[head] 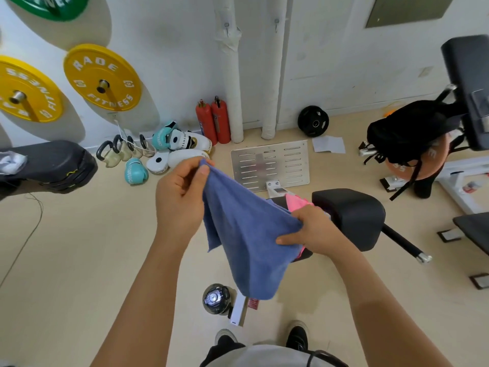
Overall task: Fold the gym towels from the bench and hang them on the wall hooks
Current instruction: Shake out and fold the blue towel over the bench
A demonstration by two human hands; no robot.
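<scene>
Left hand [182, 197], centre of frame, pinches one top corner of the blue towel [246, 242] between thumb and fingers. Right hand [315, 231], lower and to the right, is closed on the opposite edge of the same towel. The hands are apart, with the cloth stretched slack between them and its lower part hanging free above the floor, clear of any surface.

Just behind the right hand, a pink towel [296, 202] lies on the black bench pad [349, 213], right of centre, partly hidden by the hand and the blue cloth.

Two wall hooks [276, 23] sit at the top centre of the frame, both bare.

Assessment: the folding step is in hand; the towel is held open but no crease is visible. The next move likely calls for levelling the two grips and bringing the corners together to halve the cloth, before carrying it up to a hook. The pink towel awaits handling.
</scene>
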